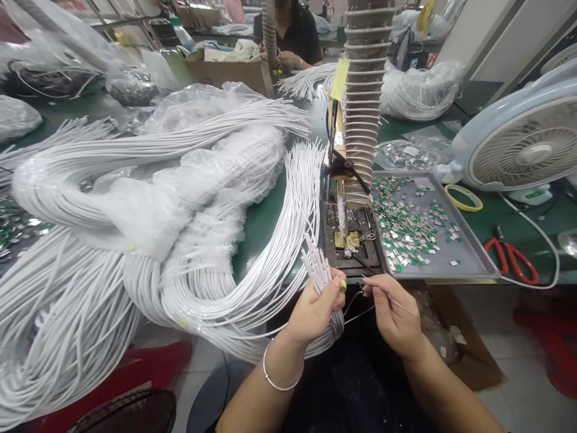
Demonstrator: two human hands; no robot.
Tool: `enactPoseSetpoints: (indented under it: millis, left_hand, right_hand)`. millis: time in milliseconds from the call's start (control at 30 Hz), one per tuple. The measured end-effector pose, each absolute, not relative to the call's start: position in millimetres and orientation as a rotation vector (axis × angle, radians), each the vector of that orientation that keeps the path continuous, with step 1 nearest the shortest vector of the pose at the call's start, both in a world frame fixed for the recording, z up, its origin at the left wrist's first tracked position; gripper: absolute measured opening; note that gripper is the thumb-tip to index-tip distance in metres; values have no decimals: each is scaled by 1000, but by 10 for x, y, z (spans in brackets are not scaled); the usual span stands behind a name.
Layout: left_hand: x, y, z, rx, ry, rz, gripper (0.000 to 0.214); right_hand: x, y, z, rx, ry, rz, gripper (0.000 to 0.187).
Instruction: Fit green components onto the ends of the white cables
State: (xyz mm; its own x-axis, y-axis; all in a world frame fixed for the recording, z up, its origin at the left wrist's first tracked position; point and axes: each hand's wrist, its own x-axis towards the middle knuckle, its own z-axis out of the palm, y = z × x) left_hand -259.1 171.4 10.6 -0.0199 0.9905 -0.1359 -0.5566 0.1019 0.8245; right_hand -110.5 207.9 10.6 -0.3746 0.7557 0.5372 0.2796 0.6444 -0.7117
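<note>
My left hand is closed around the ends of a bundle of white cables, whose tips stick up above the fingers. Something small and yellow shows at its fingertips. To the right, my right hand pinches a thin wire; whether it is solder or a cable end I cannot tell. Just beyond both hands, a soldering iron points down in a stand over a dark metal base specked with solder. From the left hand, the cables curve away to the left over the table edge.
A grey tray of small green-and-silver boards stands right of the iron. Beyond it are red-handled pliers, a tape roll and a fan. A ribbed duct hangs over the base. Bagged cables lie left. A person sits opposite.
</note>
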Motion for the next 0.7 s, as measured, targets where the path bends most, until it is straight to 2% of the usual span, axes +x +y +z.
enactPoseSetpoints:
  millis: [300,567,700]
  left_hand:
    - [-2641,1672,85,625,876,1385,20]
    - [-2604,1705,127,521,1016,1402,29]
    - [-2588,1713,87,536,1088,1465,31]
  right_hand:
    - [-982,2157,225,-856,-1973,548,21]
    - [-791,2532,394,-1111,-2008,82,14]
    - [-717,2795,370,-1277,-2072,14,14]
